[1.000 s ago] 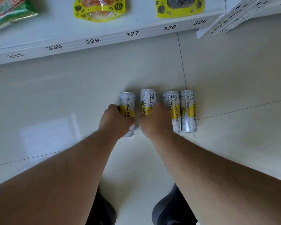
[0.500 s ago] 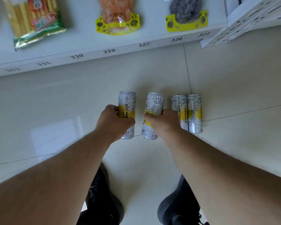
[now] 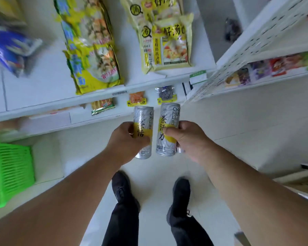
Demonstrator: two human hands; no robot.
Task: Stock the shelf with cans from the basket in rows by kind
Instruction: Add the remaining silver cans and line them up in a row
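Observation:
Two slim silver cans with a yellow band and black lettering are up in the air in front of the white shelf (image 3: 43, 103). My left hand (image 3: 124, 141) is wrapped around the left can (image 3: 143, 114). My right hand (image 3: 190, 139) grips the right can (image 3: 169, 118) from its right side. Both cans stand upright, close together but apart. A sliver of silver (image 3: 180, 150) shows behind the right can under my fingers; I cannot tell what it is. The green plastic basket (image 3: 12, 171) sits on the floor at the far left; its inside is hidden.
Yellow noodle bags (image 3: 92, 50) and soup packs (image 3: 167, 41) lie on the upper shelf board, with small snack packets (image 3: 137, 98) on the board below. A perforated white shelf unit (image 3: 256, 41) stands at the right. My black shoes (image 3: 124, 190) are on the pale tiled floor.
Both hands have lifted a can each off the floor and risen to shelf height. The view has swung up; the two cans left on the floor are out of sight.

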